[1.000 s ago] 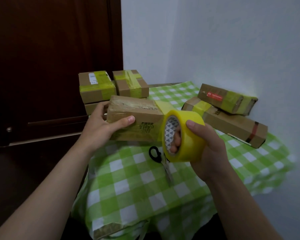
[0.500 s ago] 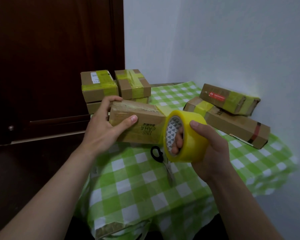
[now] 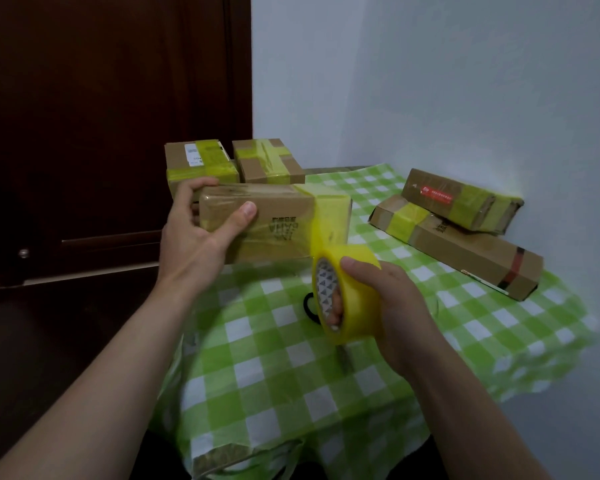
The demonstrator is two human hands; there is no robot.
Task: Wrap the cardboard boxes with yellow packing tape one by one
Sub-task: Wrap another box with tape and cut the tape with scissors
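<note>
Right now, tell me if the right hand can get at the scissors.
Probably not yet: the right hand grips the tape roll, joined by tape to the held box. The scissors lie close below it, otherwise unblocked.

A green-checked tablecloth (image 3: 274, 375) carries black-handled scissors (image 3: 308, 304) mid-table, a long box (image 3: 465, 252) at right, and taped boxes (image 3: 201, 164) far left.

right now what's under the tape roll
A black scissors handle lies on the green checked cloth below the tape roll in the right hand. The roll covers most of the scissors.
</note>
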